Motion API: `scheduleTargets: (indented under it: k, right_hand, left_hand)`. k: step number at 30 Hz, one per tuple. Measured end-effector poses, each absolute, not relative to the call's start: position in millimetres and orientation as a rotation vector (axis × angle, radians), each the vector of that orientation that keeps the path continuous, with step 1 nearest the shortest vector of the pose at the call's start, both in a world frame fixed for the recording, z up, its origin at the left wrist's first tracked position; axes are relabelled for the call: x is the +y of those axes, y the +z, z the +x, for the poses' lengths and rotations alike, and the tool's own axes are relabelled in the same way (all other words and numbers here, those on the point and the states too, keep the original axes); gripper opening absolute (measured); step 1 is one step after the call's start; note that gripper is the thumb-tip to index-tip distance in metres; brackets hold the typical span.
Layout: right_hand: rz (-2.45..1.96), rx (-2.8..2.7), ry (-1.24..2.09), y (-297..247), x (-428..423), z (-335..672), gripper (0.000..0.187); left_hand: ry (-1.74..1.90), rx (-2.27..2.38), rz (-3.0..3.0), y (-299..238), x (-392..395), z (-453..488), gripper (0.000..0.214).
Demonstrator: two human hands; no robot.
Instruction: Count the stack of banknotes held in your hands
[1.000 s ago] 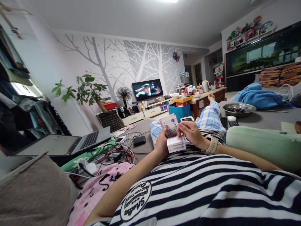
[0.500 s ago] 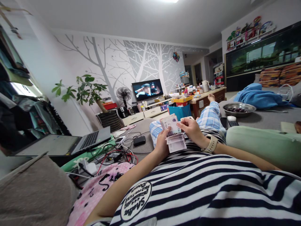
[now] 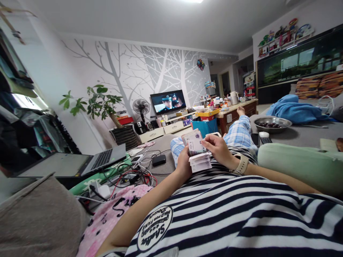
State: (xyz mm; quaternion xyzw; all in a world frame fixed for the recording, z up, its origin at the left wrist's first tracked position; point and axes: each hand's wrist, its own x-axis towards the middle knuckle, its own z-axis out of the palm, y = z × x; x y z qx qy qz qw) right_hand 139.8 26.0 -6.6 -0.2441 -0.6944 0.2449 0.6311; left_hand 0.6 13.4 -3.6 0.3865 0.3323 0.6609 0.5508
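Note:
I lie back in a striped shirt with both hands raised over my stomach. My left hand (image 3: 183,164) grips a folded stack of banknotes (image 3: 198,153) from the left side, thumb on the upright half. My right hand (image 3: 220,150), a watch on its wrist, pinches the top edge of the upright notes, while the folded-down notes hang below its fingers. A phone (image 3: 214,134) rests on my checked trouser leg just beyond the hands.
An open laptop (image 3: 88,162) and tangled cables (image 3: 128,175) lie at my left. A metal bowl (image 3: 272,124), a remote and a blue blanket (image 3: 293,109) sit on the grey surface at right. A green cushion (image 3: 300,160) lies beside my right arm. The television (image 3: 168,101) plays ahead.
My right hand has flipped notes down from the upright half onto the folded-down pile. The top note showing has changed. Both hands stay in place.

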Motion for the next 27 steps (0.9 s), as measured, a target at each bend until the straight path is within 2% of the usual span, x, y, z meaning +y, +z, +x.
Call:
scheduleTargets:
  k: [8, 27]
  right_hand:
    - [-0.492, -1.604, 0.574, -7.6, 25.8, 139.5, 0.032]
    - [-0.534, -1.68, 0.489, -4.9, 19.7, 140.6, 0.041]
  left_hand:
    - [1.583, 0.814, 0.949, -4.0, 10.7, -0.9, 0.01]
    - [1.632, 0.737, 1.218, -11.2, 15.3, -9.2, 0.025]
